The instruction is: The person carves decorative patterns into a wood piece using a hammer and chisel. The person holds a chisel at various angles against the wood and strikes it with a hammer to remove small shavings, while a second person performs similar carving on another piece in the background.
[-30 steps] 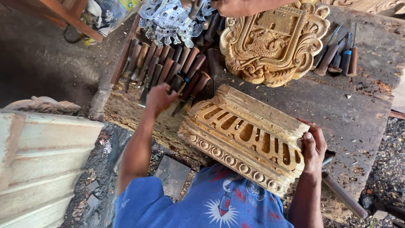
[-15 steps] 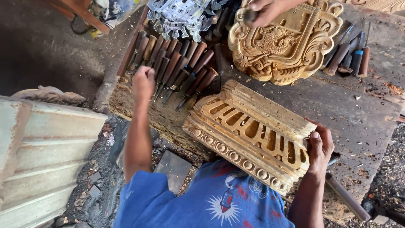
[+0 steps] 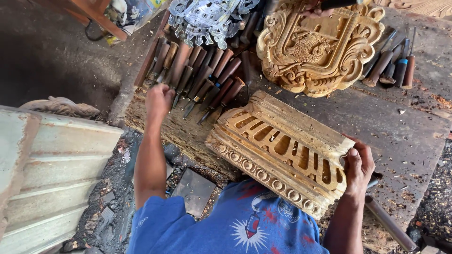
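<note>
My right hand (image 3: 359, 165) grips the right end of a pale carved wooden block (image 3: 282, 148) with slotted openings and a row of rings along its near edge; the block lies slanted on the worn workbench (image 3: 405, 127). My left hand (image 3: 159, 100) is curled into a fist at the blade ends of a row of brown-handled chisels (image 3: 207, 77), at the row's left side. Whether a chisel is inside the fist is hidden by the fingers.
A large carved wooden crest (image 3: 318, 47) lies at the back, with another person's hand (image 3: 314, 6) on its top edge. More chisels (image 3: 393, 66) lie to its right. A metallic cut-out ornament (image 3: 207, 19) sits behind the chisel row. A corrugated sheet (image 3: 42, 174) stands left.
My left hand has slid left along the chisel row and closed into a fist. The right hand has kept its hold on the carved block.
</note>
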